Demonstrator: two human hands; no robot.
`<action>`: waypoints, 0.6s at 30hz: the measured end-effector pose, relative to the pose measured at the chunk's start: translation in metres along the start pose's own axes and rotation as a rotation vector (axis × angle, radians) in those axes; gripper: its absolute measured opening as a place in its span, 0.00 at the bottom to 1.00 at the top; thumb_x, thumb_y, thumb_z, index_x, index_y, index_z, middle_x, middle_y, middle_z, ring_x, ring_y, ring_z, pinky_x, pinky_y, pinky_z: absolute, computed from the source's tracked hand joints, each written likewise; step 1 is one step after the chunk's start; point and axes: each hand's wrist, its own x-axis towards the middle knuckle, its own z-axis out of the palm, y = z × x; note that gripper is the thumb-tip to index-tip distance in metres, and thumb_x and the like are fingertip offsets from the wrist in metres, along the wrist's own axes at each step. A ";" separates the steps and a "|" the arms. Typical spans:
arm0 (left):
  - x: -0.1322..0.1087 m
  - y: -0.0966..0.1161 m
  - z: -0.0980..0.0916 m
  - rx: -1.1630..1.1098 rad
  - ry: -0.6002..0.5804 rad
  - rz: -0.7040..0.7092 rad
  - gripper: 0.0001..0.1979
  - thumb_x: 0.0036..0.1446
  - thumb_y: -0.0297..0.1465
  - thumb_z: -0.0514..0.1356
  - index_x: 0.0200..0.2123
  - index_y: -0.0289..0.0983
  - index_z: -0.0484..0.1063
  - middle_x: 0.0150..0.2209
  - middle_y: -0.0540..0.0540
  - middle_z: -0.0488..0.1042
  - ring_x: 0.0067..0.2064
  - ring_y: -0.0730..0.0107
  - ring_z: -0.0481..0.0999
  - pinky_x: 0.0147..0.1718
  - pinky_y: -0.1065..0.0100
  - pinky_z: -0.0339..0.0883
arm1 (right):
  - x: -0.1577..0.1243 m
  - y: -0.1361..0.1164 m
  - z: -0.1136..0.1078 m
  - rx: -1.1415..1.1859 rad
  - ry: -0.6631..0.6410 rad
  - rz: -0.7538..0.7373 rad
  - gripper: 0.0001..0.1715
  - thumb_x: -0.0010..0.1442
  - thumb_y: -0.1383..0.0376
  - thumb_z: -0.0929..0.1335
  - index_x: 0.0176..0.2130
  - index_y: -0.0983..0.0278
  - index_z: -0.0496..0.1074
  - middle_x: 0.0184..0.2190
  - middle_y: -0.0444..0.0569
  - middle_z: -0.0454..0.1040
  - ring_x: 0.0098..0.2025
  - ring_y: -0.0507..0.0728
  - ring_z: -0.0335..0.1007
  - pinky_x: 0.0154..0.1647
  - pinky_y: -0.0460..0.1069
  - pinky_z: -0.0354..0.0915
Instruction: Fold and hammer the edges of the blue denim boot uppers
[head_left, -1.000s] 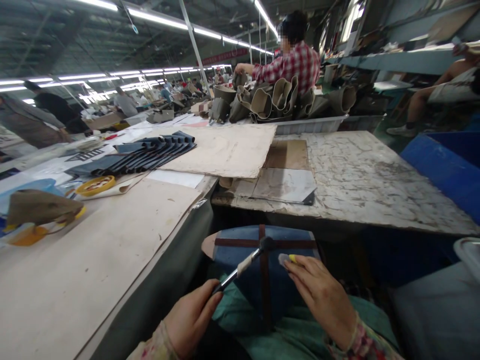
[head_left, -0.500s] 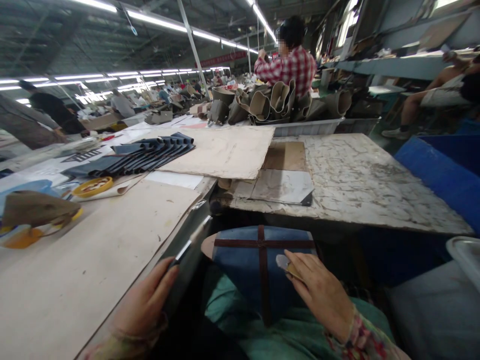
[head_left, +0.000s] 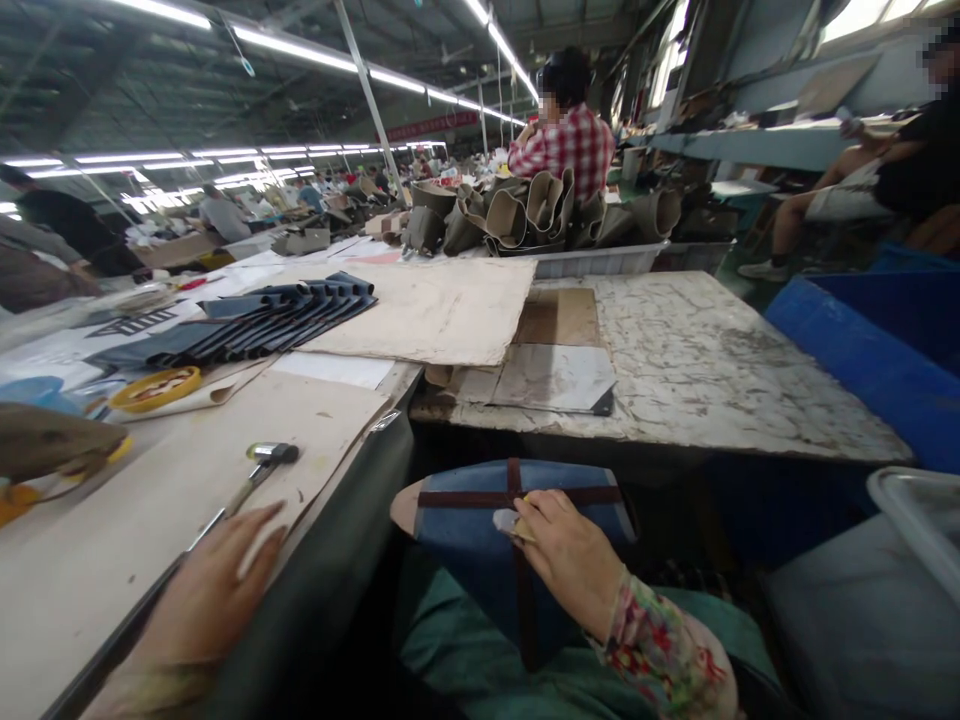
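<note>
Near left: a workbench (head_left: 112, 540); the left hand (head_left: 202, 600) lies flat on it over the handle of a hammer (head_left: 253, 476), whose head points to the far side.
Near centre: a shoe part (head_left: 465, 530) on the lap, just right of the workbench edge; the right hand (head_left: 570, 560) rests on it, pinching a small tool (head_left: 506, 521) at its middle.
Middle left: a tape ring (head_left: 154, 388) on the workbench, with a stack of cut pieces (head_left: 247, 320) behind it.
Middle: a table (head_left: 712, 360) beyond the shoe part, with a cardboard sheet (head_left: 427, 310) on its left end.
Far: a tray (head_left: 600, 262) of rolled pieces behind the table, and a seated person (head_left: 566, 145) behind that.
Right: a bin (head_left: 862, 360) beside the table.
</note>
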 end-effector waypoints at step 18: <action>0.034 0.213 0.069 -0.592 -0.072 0.410 0.15 0.60 0.31 0.44 0.40 0.37 0.69 0.37 0.44 0.70 0.40 0.63 0.66 0.40 0.60 0.61 | -0.002 0.027 0.040 -0.231 0.219 -0.311 0.17 0.51 0.64 0.64 0.42 0.66 0.69 0.41 0.52 0.73 0.42 0.59 0.69 0.33 0.46 0.70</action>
